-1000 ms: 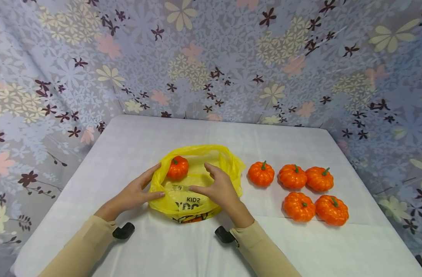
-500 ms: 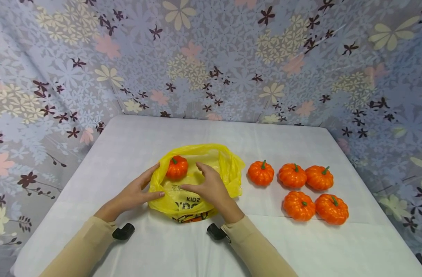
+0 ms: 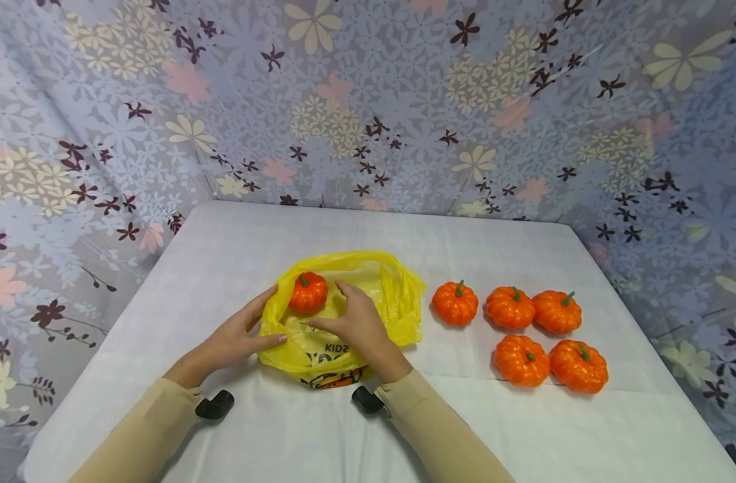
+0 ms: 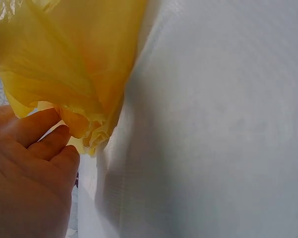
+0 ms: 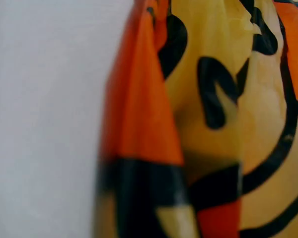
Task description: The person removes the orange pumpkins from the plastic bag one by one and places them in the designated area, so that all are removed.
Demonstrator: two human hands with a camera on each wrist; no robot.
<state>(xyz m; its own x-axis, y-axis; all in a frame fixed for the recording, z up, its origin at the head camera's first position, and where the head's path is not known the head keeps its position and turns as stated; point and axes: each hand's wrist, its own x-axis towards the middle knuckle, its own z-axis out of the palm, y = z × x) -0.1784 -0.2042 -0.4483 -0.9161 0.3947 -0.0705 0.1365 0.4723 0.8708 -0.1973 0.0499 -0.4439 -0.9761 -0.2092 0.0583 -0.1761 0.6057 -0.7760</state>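
Note:
A yellow plastic bag (image 3: pixel 404 302) lies with its mouth spread wide, printed "KIDS" on its near inner wall. Inside, at the left, sits an orange toy pumpkin (image 3: pixel 309 292) with a green stem. My left hand (image 3: pixel 231 339) rests against the bag's left side, thumb and fingers spread apart; the left wrist view shows its fingers (image 4: pixel 52 144) touching the bag's crumpled edge. Over the bag's mouth, my right hand (image 3: pixel 361 327) has thumb and fingers parted, a little right of the pumpkin and holding nothing. The right wrist view shows only the bag's printed outside (image 5: pixel 149 109) and white cloth.
To the right of the bag stand several more orange toy pumpkins (image 3: pixel 455 303) in a loose group on the white-covered table (image 3: pixel 368 443). A flowered curtain (image 3: pixel 368 100) rises behind the table and along both sides.
My right hand has moved left across the bag's mouth, closer to the pumpkin inside. The left hand, the bag and the pumpkins look unmoved.

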